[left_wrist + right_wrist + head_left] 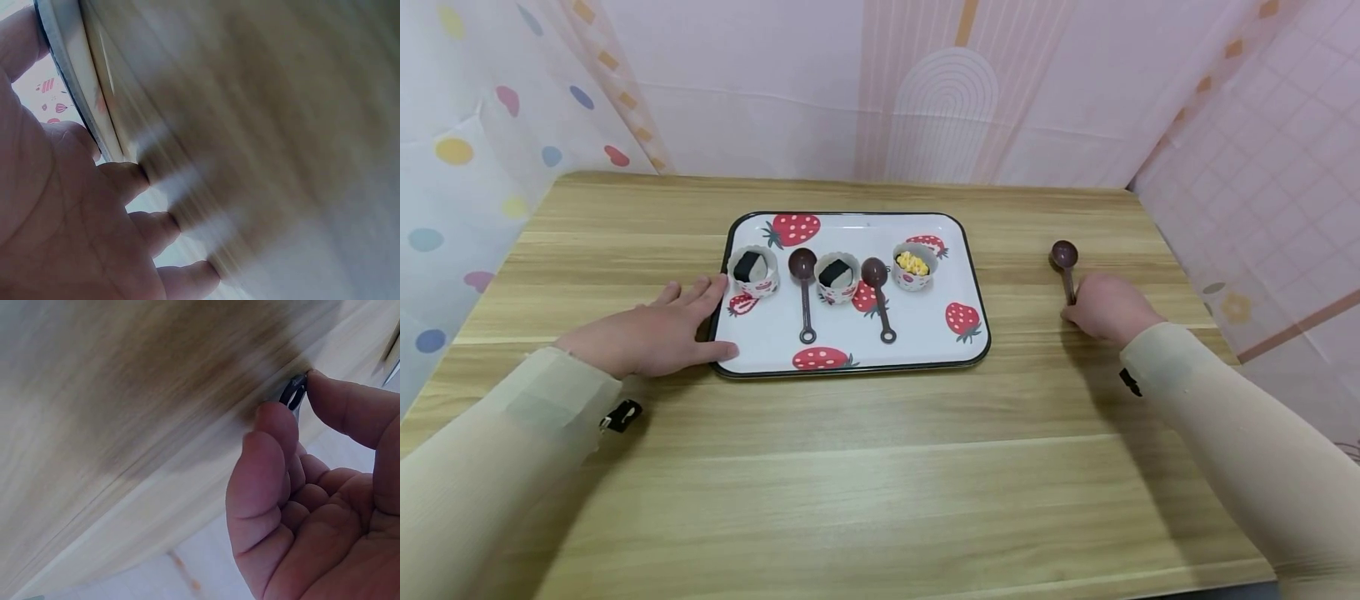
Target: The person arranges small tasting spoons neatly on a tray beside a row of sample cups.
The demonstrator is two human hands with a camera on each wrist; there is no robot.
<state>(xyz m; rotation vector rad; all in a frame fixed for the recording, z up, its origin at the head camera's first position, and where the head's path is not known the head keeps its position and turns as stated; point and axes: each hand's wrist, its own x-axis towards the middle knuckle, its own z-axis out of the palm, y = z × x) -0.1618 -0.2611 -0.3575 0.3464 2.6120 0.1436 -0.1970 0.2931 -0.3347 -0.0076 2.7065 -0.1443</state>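
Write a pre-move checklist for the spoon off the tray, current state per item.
1. Right grip on the loose spoon: ok, thumb and finger pinch the handle at its ring end.
2. Loose spoon lifted off the table: cannot tell, no view shows beneath it.
3. Loose spoon on the tray: not ok, it is right of it.
4. Left grip at the tray: ok, on the left edge, thumb over the rim.
5. Left cup, middle cup and right cup upright: ok.
6. Room on the tray right of the right cup: ok, only printed strawberries there.
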